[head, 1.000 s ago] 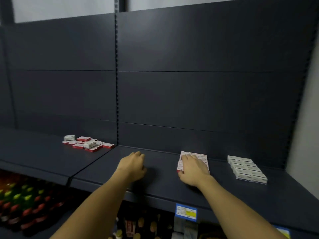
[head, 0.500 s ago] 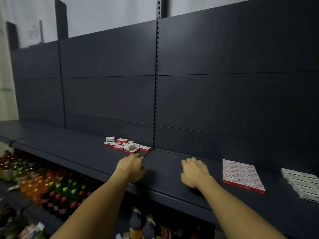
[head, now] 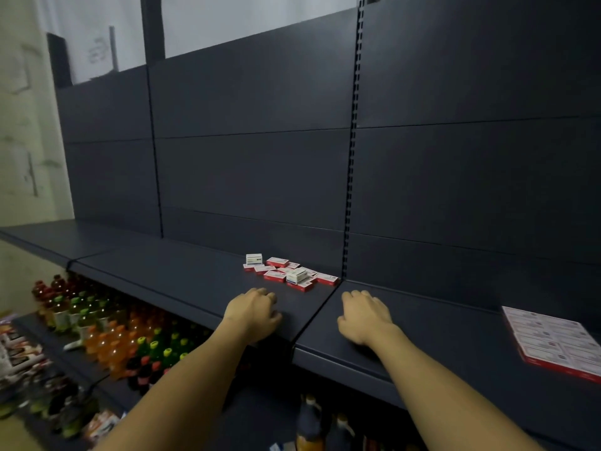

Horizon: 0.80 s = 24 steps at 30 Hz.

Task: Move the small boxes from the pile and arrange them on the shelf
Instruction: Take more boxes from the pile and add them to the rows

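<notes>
1. Bottles (head: pixel 107 333) with coloured caps stand on the lower rack at far left
2. The left hand (head: pixel 253 312) rests at the front of the dark shelf (head: pixel 182 271), fingers loosely curled, holding nothing
3. The pile of small boxes (head: pixel 291 274) lies near the back, just beyond the left hand
4. The right hand (head: pixel 366 317) rests palm down, fingers relaxed and empty
5. The arranged boxes (head: pixel 553 340) lie flat in a neat block at far right
</notes>
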Tool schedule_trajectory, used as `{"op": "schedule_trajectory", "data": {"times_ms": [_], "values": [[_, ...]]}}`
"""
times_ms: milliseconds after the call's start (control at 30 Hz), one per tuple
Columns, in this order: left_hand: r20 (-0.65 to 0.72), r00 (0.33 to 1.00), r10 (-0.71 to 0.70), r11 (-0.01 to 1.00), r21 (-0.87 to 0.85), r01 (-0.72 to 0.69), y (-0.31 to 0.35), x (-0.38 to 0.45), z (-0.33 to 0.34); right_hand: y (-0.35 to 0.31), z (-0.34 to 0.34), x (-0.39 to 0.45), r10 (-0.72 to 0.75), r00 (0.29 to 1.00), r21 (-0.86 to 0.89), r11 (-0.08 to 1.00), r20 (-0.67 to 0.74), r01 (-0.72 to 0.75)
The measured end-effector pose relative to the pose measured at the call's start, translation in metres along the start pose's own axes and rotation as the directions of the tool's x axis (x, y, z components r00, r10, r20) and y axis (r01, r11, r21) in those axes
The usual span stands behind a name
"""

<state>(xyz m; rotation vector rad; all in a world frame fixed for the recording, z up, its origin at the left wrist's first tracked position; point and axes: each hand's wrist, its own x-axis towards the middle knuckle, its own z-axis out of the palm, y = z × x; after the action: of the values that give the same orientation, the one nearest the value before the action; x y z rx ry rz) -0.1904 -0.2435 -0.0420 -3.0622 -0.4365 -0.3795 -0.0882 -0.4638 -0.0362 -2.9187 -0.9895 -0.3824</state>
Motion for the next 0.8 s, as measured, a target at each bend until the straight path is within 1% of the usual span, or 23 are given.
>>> {"op": "schedule_trajectory", "data": {"times_ms": [300, 533, 600, 700, 800], "values": [[-0.011, 0.997, -0.073, 0.997, -0.027, 0.073, -0.056, 0.043, 0.016, -0.038, 0.019, 0.070, -0.017, 0.999, 0.070, 0.997, -0.032, 0.019], [-0.001, 0.996, -0.089, 0.996, 0.019, 0.089, -0.095, 0.099, 0.024, -0.045, 0.030, 0.143, -0.041, 0.998, 0.105, 0.993, -0.053, 0.047], [-0.019, 0.994, -0.107, 0.994, 0.007, 0.107, -0.103, 0.119, 0.022, -0.042, 0.030, 0.164, -0.072, 0.996, 0.118, 0.990, -0.045, 0.077], [-0.034, 0.992, -0.120, 0.993, 0.005, 0.120, -0.113, 0.147, 0.026, -0.035, 0.031, 0.191, -0.160, 0.987, 0.140, 0.977, -0.022, 0.161], [-0.053, 0.989, -0.139, 0.990, -0.002, 0.139, -0.118, 0.172, 0.034, -0.029, 0.034, 0.210, -0.254, 0.966, 0.174, 0.954, 0.039, 0.243]]}}
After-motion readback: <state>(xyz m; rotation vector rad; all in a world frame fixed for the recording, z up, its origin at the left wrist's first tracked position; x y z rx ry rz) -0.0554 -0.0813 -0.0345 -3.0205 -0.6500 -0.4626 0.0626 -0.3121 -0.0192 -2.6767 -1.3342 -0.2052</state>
